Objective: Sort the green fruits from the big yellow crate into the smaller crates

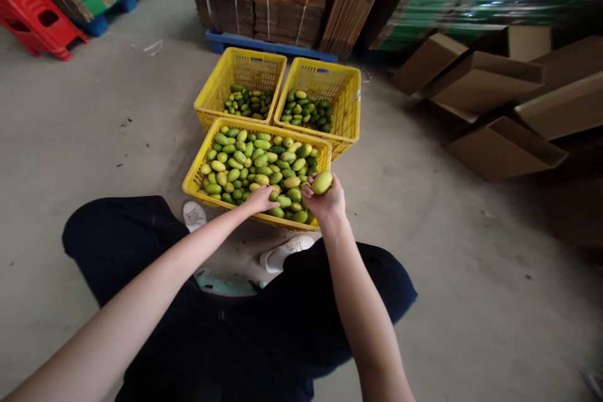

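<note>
A yellow-green mango [323,182] rests in my right hand [328,201], palm up with the fingers curled round it, above the near right corner of the front yellow crate [193,183]. That crate is filled with green and yellowish mangoes [261,160]. My left hand [260,200] is at the crate's near side, reaching over the rim. Its visible fingers are apart and touch the mangoes at the front; some fingertips are hidden among the fruit.
Two more yellow crates, back left [207,100] and back right [351,107], hold fewer, mostly darker green mangoes. Flattened cardboard [226,12] is stacked on a blue pallet [282,49] behind. Open cardboard boxes [499,151] lie at right. A red stool [40,19] stands far left.
</note>
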Motion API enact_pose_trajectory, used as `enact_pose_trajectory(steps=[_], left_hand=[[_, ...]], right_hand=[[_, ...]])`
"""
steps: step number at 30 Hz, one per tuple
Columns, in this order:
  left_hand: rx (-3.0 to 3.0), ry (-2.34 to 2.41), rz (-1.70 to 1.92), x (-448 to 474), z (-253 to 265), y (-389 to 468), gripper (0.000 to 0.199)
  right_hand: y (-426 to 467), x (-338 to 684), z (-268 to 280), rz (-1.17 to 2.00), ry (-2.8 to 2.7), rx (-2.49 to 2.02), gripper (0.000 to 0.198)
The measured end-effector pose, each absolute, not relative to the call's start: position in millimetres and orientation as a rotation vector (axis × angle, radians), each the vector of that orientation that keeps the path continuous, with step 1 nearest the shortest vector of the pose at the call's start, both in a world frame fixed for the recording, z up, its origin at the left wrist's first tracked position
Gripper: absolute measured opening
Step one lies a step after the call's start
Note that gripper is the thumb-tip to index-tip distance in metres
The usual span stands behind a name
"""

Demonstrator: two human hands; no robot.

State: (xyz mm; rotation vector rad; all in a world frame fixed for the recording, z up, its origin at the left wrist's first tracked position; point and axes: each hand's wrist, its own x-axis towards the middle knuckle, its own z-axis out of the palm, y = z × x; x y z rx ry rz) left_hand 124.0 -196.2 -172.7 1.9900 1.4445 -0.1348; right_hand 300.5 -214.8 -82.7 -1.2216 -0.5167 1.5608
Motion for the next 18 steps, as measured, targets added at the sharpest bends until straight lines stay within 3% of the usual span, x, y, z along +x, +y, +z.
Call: enact_pose_trajectory(steps=[7, 12, 15, 18], left_hand=[[2.02, 1.288, -0.035, 152.4, -169.4, -202.8, 0.019], [1.902, 1.246, 0.125, 126.8, -141.5, -207.6, 0.015], [1.765, 1.211, 0.253, 98.9, -112.8, -204.2, 0.016], [1.259, 1.086, 0.566, 70.2, -76.0, -188.7, 0.018]], right_hand=[[-206.1, 292.0, -76.0, 1.564, -0.463, -1.195, 0.04], [-209.6, 289.3, -66.5, 1.623, -0.572, -1.091, 0.015], [-215.1, 280.6, -61.3, 1.621, -0.698, -1.049, 0.021], [-217.1, 269.2, -51.7, 1.61, -0.845, -1.005, 0.034]])
